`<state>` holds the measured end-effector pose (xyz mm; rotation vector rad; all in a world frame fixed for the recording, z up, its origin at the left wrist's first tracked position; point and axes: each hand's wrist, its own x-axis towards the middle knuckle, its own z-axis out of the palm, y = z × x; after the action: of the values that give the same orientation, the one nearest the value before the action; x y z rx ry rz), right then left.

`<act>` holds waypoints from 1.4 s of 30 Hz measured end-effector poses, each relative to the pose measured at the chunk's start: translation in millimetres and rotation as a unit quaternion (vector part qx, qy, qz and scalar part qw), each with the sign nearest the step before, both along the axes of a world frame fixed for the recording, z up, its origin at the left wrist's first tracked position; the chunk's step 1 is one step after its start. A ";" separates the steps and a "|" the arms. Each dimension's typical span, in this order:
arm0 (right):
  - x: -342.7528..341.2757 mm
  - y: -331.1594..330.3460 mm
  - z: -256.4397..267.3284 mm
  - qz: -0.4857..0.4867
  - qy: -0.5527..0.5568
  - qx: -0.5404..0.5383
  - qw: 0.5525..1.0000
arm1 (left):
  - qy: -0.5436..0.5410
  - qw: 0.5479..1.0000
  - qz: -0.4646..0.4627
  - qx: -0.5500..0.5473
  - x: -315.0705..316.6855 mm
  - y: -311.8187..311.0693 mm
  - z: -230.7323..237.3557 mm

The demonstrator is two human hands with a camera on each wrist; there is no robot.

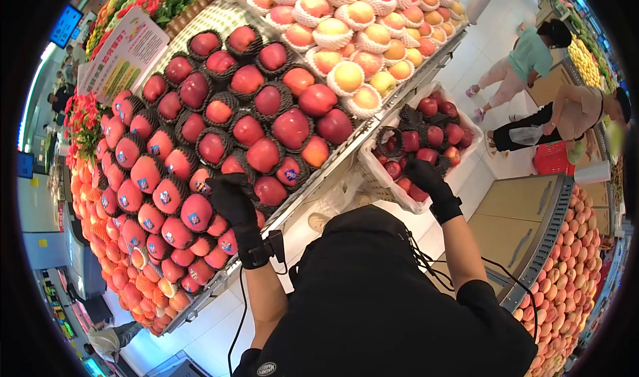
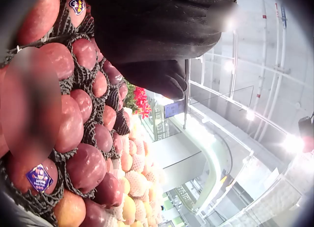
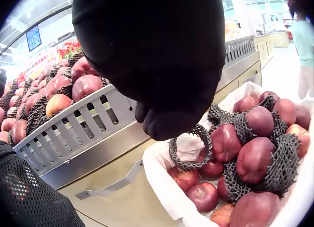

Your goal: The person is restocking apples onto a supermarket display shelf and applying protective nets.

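Observation:
Red apples in black foam nets [image 1: 247, 132] cover the sloped display. My gloved left hand [image 1: 233, 200] is over their front rows, fingers bent with a gap at the thumb; nothing shows in it. The left wrist view has this hand [image 2: 157, 35] above netted apples [image 2: 86, 168]. At right, my gloved right hand [image 1: 426, 177] is over the near side of a white-lined basket [image 1: 471, 152] of apples and nets. Its fingers [image 3: 164, 121] are curled, with no object visible in them. An empty black net [image 3: 190, 148] lies beside them at the basket's left side.
Pale fruit in white nets [image 1: 349, 77] fills the display's far end. A metal rail [image 1: 333, 171] edges the stand. Another sloped fruit display [image 1: 562, 284] stands on the right. Two people [image 1: 529, 61] are in the aisle beyond the basket, near a red basket [image 1: 552, 159].

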<state>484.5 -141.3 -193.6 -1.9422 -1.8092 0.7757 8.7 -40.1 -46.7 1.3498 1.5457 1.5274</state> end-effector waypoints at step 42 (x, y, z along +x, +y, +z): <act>169.8 56.4 -99.4 -0.154 -0.122 0.021 0.980 | -0.110 0.988 0.006 -0.107 130.9 -55.5 -1.3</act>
<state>654.2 -84.9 -293.0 -2.2975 -1.5770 0.4102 139.6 -95.6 -48.0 1.0191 1.5303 1.4187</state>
